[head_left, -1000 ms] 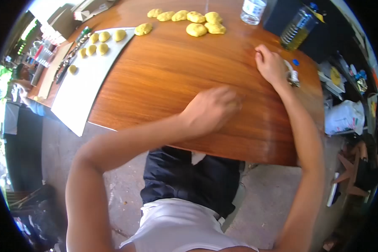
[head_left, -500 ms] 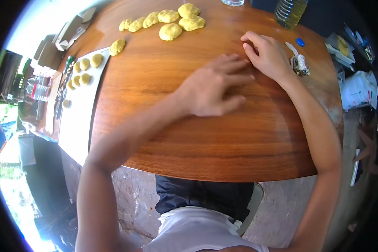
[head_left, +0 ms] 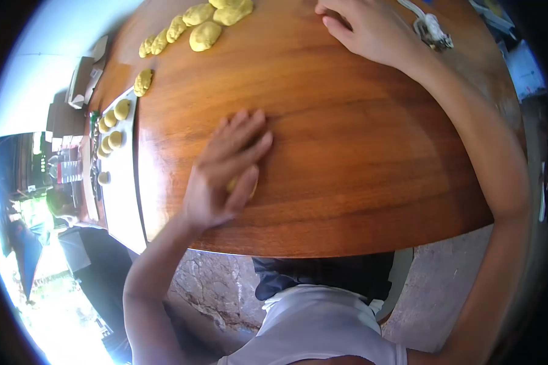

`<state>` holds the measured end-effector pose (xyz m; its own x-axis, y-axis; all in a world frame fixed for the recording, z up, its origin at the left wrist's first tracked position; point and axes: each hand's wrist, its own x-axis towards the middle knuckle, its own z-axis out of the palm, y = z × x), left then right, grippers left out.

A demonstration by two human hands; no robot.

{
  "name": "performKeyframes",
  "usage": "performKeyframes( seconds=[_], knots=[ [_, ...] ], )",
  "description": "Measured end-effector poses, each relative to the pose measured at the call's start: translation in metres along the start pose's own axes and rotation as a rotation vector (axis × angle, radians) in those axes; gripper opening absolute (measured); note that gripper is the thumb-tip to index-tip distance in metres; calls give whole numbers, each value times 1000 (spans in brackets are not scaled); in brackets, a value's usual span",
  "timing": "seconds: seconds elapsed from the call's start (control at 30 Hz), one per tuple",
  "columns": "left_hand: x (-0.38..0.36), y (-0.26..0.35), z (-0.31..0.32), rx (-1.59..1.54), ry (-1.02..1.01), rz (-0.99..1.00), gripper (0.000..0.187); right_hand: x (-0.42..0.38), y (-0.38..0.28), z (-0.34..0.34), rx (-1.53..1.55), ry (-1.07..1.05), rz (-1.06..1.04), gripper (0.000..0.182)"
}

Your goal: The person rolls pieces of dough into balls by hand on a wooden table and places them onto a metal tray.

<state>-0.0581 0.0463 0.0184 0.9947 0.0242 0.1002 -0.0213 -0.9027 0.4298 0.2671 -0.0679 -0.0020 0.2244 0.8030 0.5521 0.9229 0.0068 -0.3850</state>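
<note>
Nearest, the left hand (head_left: 225, 167) lies flat and open, palm pressing a small yellow dough piece (head_left: 242, 184) onto the round brown wooden table (head_left: 359, 152). Pressed too hard, the dough may smear or stick. Farther along the table, the right hand (head_left: 365, 27) rests flat, gripping nothing. At the table's left edge, a white board (head_left: 125, 194) carries rolled dough balls (head_left: 112, 125).

Glossy, smooth reddish-brown wooden tabletop (head_left: 359, 140); soft matt yellow dough piece (head_left: 242, 185) under left hand (head_left: 225, 170); matt pale yellow dough lumps (head_left: 204, 35); smooth white flat board (head_left: 123, 194).
</note>
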Motion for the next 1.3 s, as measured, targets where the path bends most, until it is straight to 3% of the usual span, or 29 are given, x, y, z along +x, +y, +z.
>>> performKeyframes(
  seconds=[0.1,0.27,0.4,0.63,0.7,0.8,0.97,1.03,1.07,1.2,1.3],
  knots=[
    [56,-2,6,78,77,-1,47,0,-2,-1,-27,-34,45,13],
    [116,22,45,194,288,30,48,-3,20,11,-26,21,-91,17],
    [73,56,53,8,279,89,43,-5,12,9,-14,40,-68,13],
    [-58,71,18,0,110,-115,36,-8,19,11,22,9,-81,17],
    [-78,57,15,-77,204,-187,28,-6,13,9,47,-38,9,17],
    [-39,35,3,97,217,-268,25,-2,0,-1,-14,-4,-2,16],
    [70,28,30,29,368,-147,39,-7,10,6,-52,-35,-23,18],
    [83,34,42,192,310,-69,46,-6,13,8,-71,-26,-45,18],
    [78,39,42,200,318,-76,46,-6,14,12,-7,97,-115,10],
    [14,73,35,-8,113,-67,50,-8,16,15,2,101,-97,11],
    [-51,89,32,-5,82,-146,49,-7,14,11,28,48,-84,11]
  ],
)
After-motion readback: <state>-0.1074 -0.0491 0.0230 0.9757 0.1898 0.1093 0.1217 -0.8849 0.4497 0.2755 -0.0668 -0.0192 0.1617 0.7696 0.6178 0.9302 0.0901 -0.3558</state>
